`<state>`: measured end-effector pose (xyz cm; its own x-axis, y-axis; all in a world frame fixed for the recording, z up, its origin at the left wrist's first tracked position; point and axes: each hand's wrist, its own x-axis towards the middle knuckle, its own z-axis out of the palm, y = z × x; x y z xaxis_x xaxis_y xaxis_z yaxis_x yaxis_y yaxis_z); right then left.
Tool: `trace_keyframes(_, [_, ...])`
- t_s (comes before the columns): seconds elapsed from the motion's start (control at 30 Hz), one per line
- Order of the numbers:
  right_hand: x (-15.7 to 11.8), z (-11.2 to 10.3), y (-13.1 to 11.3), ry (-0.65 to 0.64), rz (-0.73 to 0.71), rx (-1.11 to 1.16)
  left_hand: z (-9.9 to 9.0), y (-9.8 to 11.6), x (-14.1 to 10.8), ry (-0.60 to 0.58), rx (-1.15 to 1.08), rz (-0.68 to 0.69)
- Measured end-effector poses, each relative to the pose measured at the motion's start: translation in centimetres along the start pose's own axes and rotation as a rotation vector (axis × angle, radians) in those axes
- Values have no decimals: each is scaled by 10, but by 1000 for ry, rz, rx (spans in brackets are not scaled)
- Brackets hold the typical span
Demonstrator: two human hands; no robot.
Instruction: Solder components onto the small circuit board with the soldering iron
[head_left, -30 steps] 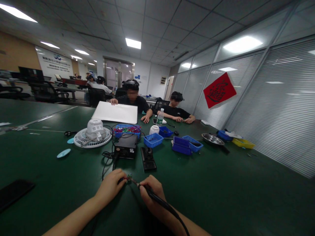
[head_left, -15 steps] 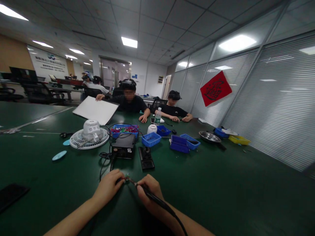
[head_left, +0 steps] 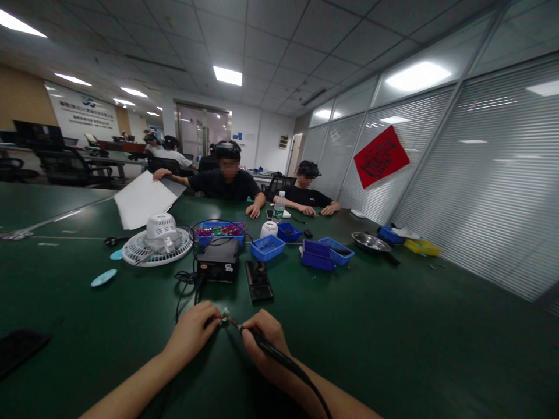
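Observation:
A soldering iron (head_left: 273, 351) is gripped in my right hand (head_left: 265, 336), its cable trailing toward me over the forearm. Its tip meets a small green circuit board (head_left: 225, 318) just left of it. My left hand (head_left: 195, 327) is closed, thumb and fingertips pinching at the board's left edge; whether they hold the board itself or a thin wire on it is too small to tell. Beyond my hands stand a black soldering station (head_left: 218, 260) and a black iron stand (head_left: 259, 281).
A white fan part (head_left: 157, 240) lies left of the station. Blue trays (head_left: 268, 248), a water bottle (head_left: 279, 206), a metal bowl (head_left: 371, 242) and a yellow tray (head_left: 423, 247) spread across the far side. Two people sit opposite; one holds a white board (head_left: 144, 201).
The person opposite has swung the white board leftward and tilted it more upright. My hands, the soldering iron and the circuit board stay almost where they were.

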<state>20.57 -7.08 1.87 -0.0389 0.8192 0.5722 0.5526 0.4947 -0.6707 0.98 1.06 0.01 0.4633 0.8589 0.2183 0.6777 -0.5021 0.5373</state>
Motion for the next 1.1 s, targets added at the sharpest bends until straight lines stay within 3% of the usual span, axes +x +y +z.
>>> trace_keyframes(0.27, [-4,1,0,48,-7,1,0,2,0,1,16,-36])
trace_keyframes(1.1, [-1,-1,-3,8,4,-7,3,-2,-1,-7,57,12])
